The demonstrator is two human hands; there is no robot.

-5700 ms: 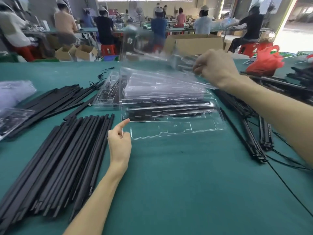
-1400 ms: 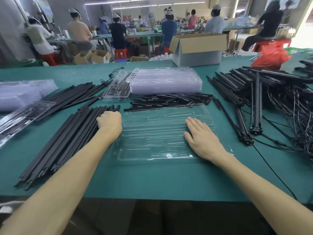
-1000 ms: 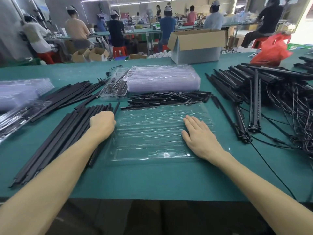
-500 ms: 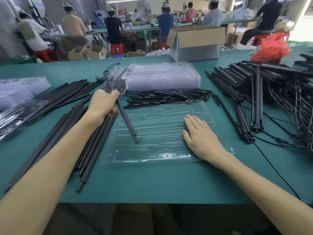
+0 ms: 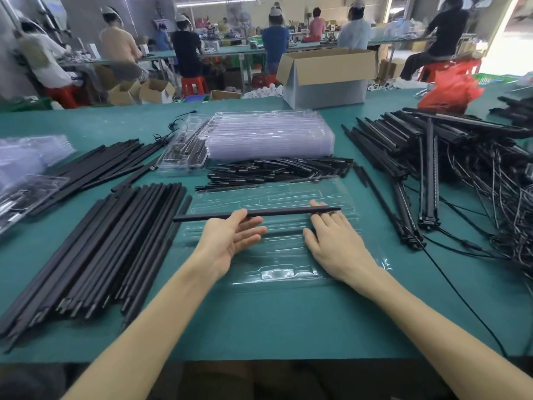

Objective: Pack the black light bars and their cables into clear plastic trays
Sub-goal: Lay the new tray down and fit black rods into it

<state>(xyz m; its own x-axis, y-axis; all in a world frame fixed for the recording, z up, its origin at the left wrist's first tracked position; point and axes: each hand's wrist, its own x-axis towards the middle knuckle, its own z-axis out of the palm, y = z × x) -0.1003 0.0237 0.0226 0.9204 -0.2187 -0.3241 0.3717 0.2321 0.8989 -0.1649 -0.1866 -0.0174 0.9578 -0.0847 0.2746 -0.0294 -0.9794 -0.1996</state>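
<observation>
An empty clear plastic tray (image 5: 277,274) lies on the green table in front of me. My left hand (image 5: 230,241) pinches a black light bar (image 5: 288,211) near its left third and holds it level across the tray's far half. My right hand (image 5: 334,243) lies flat on the tray's right side, fingertips touching the bar's right end. A large pile of black light bars (image 5: 109,243) lies just left of the tray. Bars with tangled cables (image 5: 432,157) are heaped on the right.
Behind the tray lie short black pieces (image 5: 277,170), a stack of clear trays (image 5: 271,134) and a filled tray (image 5: 184,148). More trays (image 5: 26,174) sit at the far left. A cardboard box (image 5: 326,79) and a red bag (image 5: 450,90) stand at the back. A black cable (image 5: 461,298) runs off the front right.
My left hand took one bar from the left pile, lifted it and turned it from upright-diagonal to level across the tray. My right hand stayed flat on the tray and now touches the bar's end.
</observation>
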